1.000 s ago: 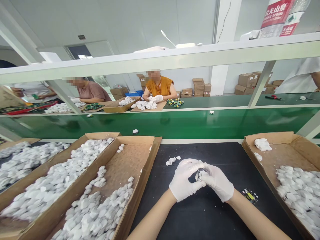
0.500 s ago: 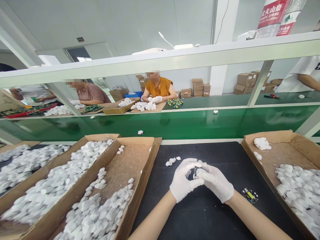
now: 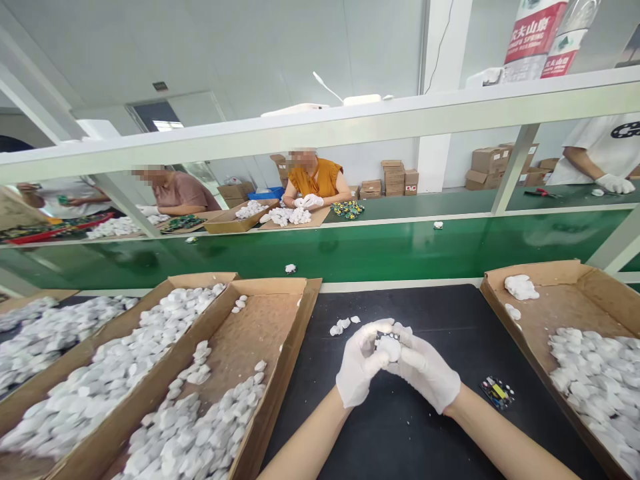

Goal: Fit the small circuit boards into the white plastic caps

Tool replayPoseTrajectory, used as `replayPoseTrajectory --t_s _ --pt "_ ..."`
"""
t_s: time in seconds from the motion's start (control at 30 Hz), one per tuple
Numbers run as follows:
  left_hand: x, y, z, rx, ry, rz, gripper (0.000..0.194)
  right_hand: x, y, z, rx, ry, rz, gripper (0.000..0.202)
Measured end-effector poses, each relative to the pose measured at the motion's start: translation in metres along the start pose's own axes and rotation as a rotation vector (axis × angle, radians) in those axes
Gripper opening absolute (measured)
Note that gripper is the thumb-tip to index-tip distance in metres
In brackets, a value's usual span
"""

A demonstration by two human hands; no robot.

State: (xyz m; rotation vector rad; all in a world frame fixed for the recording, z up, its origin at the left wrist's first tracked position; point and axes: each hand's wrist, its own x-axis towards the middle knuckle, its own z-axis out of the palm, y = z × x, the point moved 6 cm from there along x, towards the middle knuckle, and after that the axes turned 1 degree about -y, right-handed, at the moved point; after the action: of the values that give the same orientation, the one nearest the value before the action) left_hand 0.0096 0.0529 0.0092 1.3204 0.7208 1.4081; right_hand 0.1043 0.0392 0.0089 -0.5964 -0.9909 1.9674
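In white gloves, my left hand [image 3: 357, 370] and my right hand [image 3: 431, 371] meet over the black mat [image 3: 380, 440]. Between their fingertips they grip a small dark circuit board [image 3: 384, 338]. A rounded white piece [image 3: 389, 351] lies against its near side; whether it is fixed on cannot be made out. My fingers hide the board's edges. To the right of my right wrist, another circuit board [image 3: 497, 392] with a yellow part lies on the mat. A few white pieces [image 3: 343, 326] rest beyond my left hand.
Cardboard trays [image 3: 287, 360] of white pieces stand on the left, and another cardboard tray [image 3: 560, 273] on the right. Behind the mat runs a green conveyor belt [image 3: 350, 250] carrying small white-topped items. Several co-workers sit or stand across it, under a white shelf [image 3: 320, 130].
The board between my hands has been turned, so the white piece now faces me more. Items on the green belt have shifted right. A co-worker's gloved hand has appeared at the far right.
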Motion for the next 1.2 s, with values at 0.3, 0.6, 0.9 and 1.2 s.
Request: replayPoseTrajectory --t_s 0.3,0.6,0.9,1.2 --pt "0.0 -0.002 0.007 0.078 -0.191 0.044 0.043 0.0 0.0 0.004 0.062 -0.118 -0.034 0.012" --pt "-0.001 -0.006 0.006 -0.006 -0.138 -0.026 0.04 0.002 -0.007 -0.011 -0.549 0.08 -0.149 0.029" --pt "-0.005 -0.007 0.01 -0.167 -0.177 -0.109 0.032 -0.001 -0.009 -0.002 -0.564 -0.047 -0.084 0.036" --pt "-0.005 0.009 0.008 0.004 -0.171 0.049 0.048 -0.002 0.001 0.001 -0.156 -0.115 -0.036 0.031"
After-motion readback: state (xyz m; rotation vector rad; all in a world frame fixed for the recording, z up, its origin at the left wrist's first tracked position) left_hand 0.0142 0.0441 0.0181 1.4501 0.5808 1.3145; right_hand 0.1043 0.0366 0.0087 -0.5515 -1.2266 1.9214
